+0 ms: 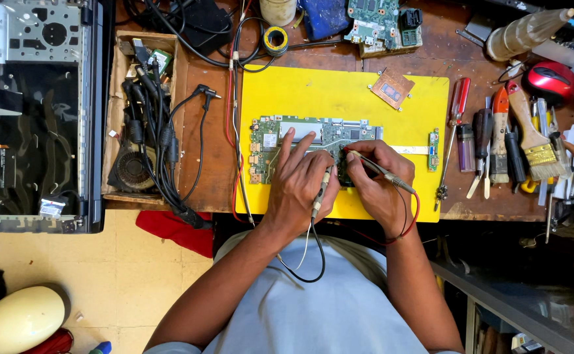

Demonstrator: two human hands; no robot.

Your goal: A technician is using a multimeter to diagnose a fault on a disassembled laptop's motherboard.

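Green circuit board (300,139) flat on yellow mat (339,95).

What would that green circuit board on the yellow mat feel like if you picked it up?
The green circuit board looks thin and flat, so probably stiff and light for its size. Its face is crowded with small parts, so likely fragile if bent or squeezed. It lies flat on the yellow mat, so it should slide rather than roll. Both the left hand and right hand hold probes over it.

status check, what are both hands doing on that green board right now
Left hand grips a black test probe; right hand grips a red-wired test probe. Both tips on the green circuit board. Yellow mat beneath, nothing blocking.
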